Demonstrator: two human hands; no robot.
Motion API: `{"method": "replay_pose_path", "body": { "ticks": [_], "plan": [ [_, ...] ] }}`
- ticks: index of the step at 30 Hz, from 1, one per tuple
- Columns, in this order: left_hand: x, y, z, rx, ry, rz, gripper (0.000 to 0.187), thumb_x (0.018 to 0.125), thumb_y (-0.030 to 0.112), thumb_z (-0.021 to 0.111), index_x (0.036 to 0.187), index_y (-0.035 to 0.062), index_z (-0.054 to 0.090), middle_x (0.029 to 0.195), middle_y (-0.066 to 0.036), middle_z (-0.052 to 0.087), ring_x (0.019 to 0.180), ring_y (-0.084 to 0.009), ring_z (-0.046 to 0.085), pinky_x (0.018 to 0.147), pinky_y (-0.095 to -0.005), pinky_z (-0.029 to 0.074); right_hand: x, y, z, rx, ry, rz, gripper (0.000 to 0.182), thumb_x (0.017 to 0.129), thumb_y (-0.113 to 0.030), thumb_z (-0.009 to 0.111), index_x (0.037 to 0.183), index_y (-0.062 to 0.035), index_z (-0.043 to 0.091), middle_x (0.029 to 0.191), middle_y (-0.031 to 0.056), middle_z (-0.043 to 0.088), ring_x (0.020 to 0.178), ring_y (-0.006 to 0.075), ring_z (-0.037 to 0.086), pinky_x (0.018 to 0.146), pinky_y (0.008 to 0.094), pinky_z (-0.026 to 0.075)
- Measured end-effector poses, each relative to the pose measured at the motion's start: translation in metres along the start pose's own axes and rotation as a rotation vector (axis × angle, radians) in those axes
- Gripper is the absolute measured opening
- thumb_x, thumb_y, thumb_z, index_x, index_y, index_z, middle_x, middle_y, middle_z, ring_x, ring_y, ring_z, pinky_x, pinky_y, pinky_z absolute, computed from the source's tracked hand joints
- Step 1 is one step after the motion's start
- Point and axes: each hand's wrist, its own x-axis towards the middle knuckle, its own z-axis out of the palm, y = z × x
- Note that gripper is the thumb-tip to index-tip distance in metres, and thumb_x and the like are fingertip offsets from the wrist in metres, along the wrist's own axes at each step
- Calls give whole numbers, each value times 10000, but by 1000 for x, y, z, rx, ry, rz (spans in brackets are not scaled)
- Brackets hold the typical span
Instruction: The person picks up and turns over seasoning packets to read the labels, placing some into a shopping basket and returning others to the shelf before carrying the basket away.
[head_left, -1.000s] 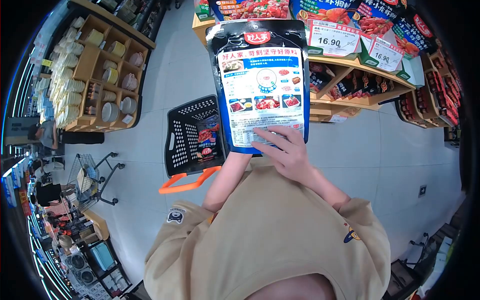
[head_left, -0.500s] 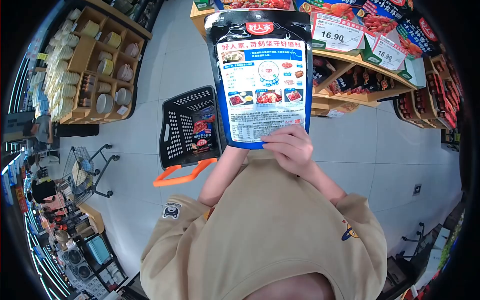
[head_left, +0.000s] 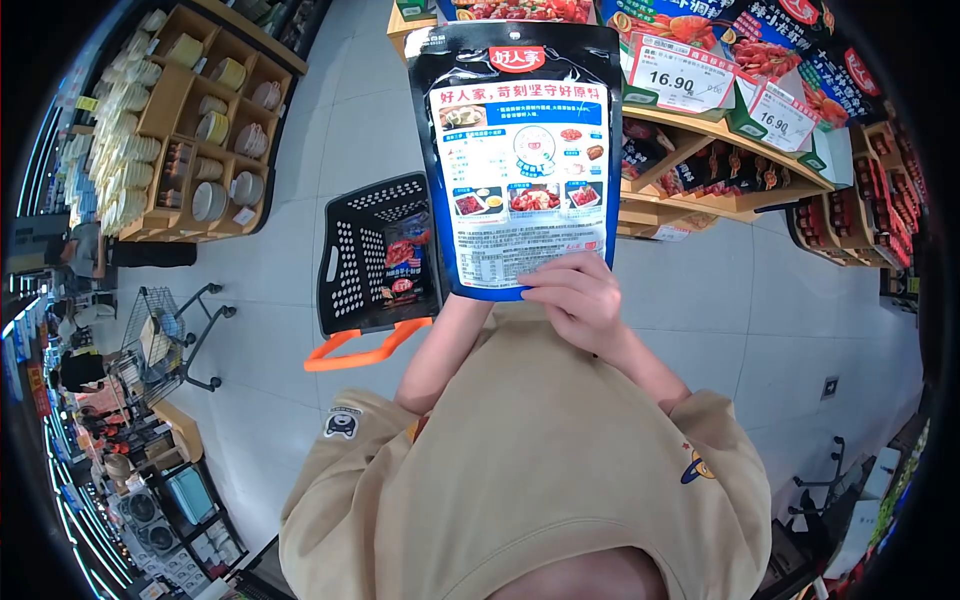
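Upright in front of me is a black and blue seasoning pouch [head_left: 520, 165], its printed back panel facing me, with Chinese text and small food pictures. My right hand [head_left: 578, 302] grips its lower right edge, fingers bent over the front of the panel. My left forearm [head_left: 448, 345] reaches up behind the lower left of the pouch, and the hand itself is hidden there. Below and left of the pouch stands a black shopping basket [head_left: 345, 255] with an orange handle [head_left: 365, 345]. Similar pouches [head_left: 403, 265] lie inside it.
A wooden display shelf [head_left: 740, 135] with price signs [head_left: 680, 78] and packaged goods stands ahead on the right. Bowls fill a wooden rack [head_left: 215, 135] at the left. A shopping cart [head_left: 160, 335] stands left on the tiled floor [head_left: 690, 350].
The top of the pouch has tipped slightly to the left. My right hand keeps its grip on the lower edge, shifting slightly left. The basket stays in place.
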Motion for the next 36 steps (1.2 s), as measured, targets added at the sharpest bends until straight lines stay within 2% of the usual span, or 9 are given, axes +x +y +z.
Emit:
{"method": "replay_pose_path", "body": {
  "ticks": [8,13,16,23,26,28,30,32,36],
  "plan": [
    [-3,7,4,78,31,-53,536,842,341,383,1272,57,234,1225,-121,367,1101,-255,392,919,-385,316,18,-18,-26,116,-271,192,457,514,-61,631,965,-77,552,1083,102,461,1032,296,397,843,372,343],
    [-3,-8,11,478,181,-155,529,845,334,383,1272,59,234,1224,-121,367,1100,-257,393,918,-384,317,34,-43,-35,175,-253,590,893,592,-137,700,1253,28,123,1233,221,179,1148,360,229,947,399,231],
    [8,-19,47,1657,-254,473,564,790,203,455,1286,88,212,1291,-219,190,1144,-363,293,942,-383,253,17,-41,-24,417,22,659,861,630,-115,676,1263,14,106,1222,210,205,1153,317,253,947,367,236],
    [-3,-13,86,2192,-113,422,609,760,118,484,1283,20,189,1263,-199,231,1146,-318,295,931,-372,250,-2,-27,-36,928,381,959,383,838,-75,368,1188,35,259,1145,140,413,1047,182,424,888,302,342],
    [3,2,90,1936,77,606,645,737,126,542,1275,9,206,1216,-185,315,1099,-278,352,885,-339,305,1,-17,-52,1035,502,1001,346,826,-91,383,1144,30,321,1087,128,470,994,175,476,865,304,373],
    [8,17,93,1814,261,582,661,726,128,590,1257,-21,227,1105,-111,435,792,-80,442,670,-202,381,2,-5,-64,995,500,948,335,819,-97,398,1125,26,338,1068,120,483,963,170,497,840,296,393],
    [19,38,83,1308,163,377,472,755,119,583,1148,-43,378,949,-86,532,688,-46,503,610,-174,405,3,7,-74,939,415,921,323,818,-96,405,1116,19,354,1055,110,486,938,158,503,816,282,402],
    [18,55,106,1231,121,156,247,795,87,535,1003,-40,496,818,-34,584,639,-16,508,577,-141,404,16,12,-85,917,347,914,284,826,-104,413,1083,12,387,1038,96,492,924,139,499,802,273,402],
    [25,71,122,1354,11,372,158,802,104,528,889,-28,541,705,-28,586,544,-35,532,475,-140,408,66,17,-97,515,123,636,239,850,-153,416,1017,14,446,934,61,531,808,79,490,725,243,407]
  ]
}}
